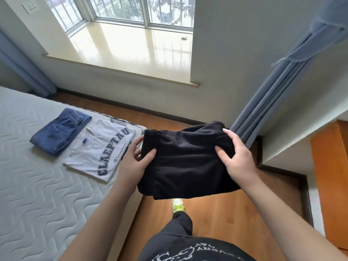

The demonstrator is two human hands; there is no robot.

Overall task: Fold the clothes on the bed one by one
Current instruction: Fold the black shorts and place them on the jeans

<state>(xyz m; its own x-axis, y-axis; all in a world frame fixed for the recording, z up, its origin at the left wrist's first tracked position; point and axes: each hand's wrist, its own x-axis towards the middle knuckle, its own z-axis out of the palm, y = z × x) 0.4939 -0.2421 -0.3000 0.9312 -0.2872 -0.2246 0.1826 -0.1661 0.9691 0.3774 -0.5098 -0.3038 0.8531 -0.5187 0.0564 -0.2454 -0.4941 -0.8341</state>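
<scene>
A folded black garment with an elastic waistband (185,162) is held in the air beside the bed, over the wooden floor. My left hand (134,162) grips its left edge, thumb on top. Its right side is gripped by my right hand (238,157), fingers spread over the cloth. On the white quilted mattress (37,194) lie a folded grey T-shirt with dark blue lettering (102,149) and, to its left, folded blue jeans (60,131).
The wooden floor (216,219) runs between the bed and the wall. A blue-grey curtain (273,102) hangs at the right, a windowsill (122,53) lies ahead, and an orange wooden cabinet (331,176) stands at the far right. My foot in a yellow-green shoe (178,205) is below the garment.
</scene>
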